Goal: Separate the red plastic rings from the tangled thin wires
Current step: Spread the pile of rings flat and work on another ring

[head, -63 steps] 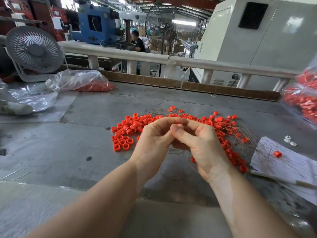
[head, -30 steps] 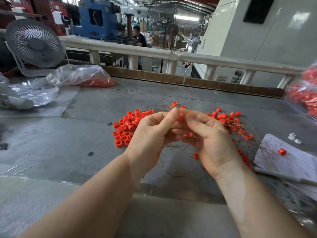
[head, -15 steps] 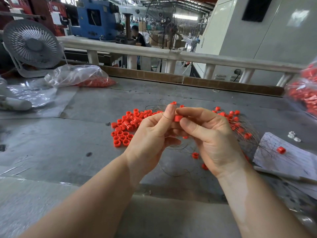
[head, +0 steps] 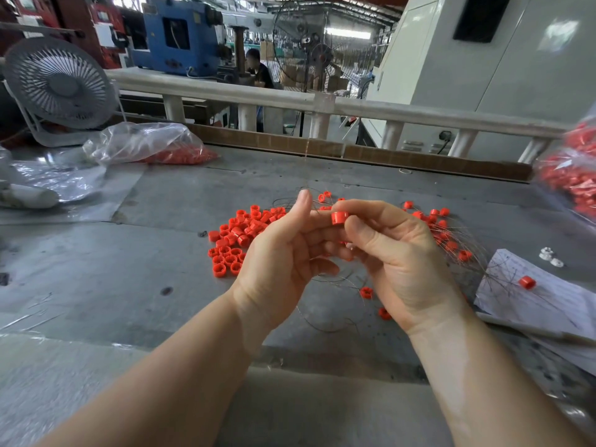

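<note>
ring now higher (grey table)

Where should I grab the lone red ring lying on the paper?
Pinch the red ring across its round outer wall, coming from above. It lies on its side on the paper, apart from the others, though thin wires cross close by.

Factory floor, plainly. Heavy machines behind a pale rail: one blue, one large and white. High truss roof with strip lights. Tall pedestal fan in the aisle, small desk fan at left. Worn grey surface strewn with loose red rings and clear bags of more. Seated worker farther back.
</note>
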The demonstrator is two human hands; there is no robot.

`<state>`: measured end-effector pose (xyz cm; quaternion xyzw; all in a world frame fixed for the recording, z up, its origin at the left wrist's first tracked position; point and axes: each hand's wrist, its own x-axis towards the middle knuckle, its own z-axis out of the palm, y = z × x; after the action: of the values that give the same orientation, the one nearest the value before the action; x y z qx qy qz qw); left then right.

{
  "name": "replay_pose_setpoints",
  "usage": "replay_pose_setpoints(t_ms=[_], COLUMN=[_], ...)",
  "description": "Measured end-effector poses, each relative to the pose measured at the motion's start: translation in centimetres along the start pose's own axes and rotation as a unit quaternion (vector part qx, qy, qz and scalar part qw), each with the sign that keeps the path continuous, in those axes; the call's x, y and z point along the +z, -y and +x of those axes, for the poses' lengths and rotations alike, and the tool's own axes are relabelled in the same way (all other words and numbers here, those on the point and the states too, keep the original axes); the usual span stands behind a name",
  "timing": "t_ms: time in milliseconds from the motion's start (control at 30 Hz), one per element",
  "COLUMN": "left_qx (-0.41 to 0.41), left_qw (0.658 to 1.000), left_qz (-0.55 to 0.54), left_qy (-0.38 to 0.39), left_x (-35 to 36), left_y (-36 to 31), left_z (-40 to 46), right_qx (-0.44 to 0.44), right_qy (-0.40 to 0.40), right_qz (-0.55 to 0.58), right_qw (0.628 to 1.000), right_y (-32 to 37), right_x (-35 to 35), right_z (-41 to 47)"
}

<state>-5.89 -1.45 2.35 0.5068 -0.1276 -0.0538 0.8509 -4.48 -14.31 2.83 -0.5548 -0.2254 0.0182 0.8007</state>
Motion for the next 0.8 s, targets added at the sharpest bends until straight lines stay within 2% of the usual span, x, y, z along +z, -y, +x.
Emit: replay_pose_setpoints(t_ms=[133, 200, 333, 433, 600, 800], left_qx=[0.006, 0.027, 0.108, 0.141, 0.142, 0.16], left_qw=[1.0, 0.999, 0.985, 0.977, 0.975, 0.957], left_qz=[-0.014, 0.021, 0.119, 0.107, 0.129, 0.179], left_qy=[0.007, -0.002, -0.061, -0.116, -0.117, -0.165], left_x=[-0.2, -0.2, 0.2, 0.4, 0.5, 0.2], left_y=[0.0, 0.2, 0.8, 0.8, 1.0, 1.3], left_z=[0.0, 0.0, 0.0, 0.1, 0.0, 0.2], right_qx=[0.005, 0.013, 0.027, 0.044, 0.056, 0.056], right_qy=[-0.002, -0.009, -0.031, -0.047, -0.079, -0.1], right_qz=[0.025, 0.04, 0.045, 0.035, 0.023, -0.009], right_qw=[1.0, 0.999, 0.998, 0.997, 0.995, 0.993], right_y=[0.1, 0.1, -0.1, -0.3, -0.4, -0.5], right_x=[0.0, 0.0, -0.2, -0.3, -0.3, -0.2], right_z=[0.0, 0.0, 0.1, 0.2, 0.1, 0.0])
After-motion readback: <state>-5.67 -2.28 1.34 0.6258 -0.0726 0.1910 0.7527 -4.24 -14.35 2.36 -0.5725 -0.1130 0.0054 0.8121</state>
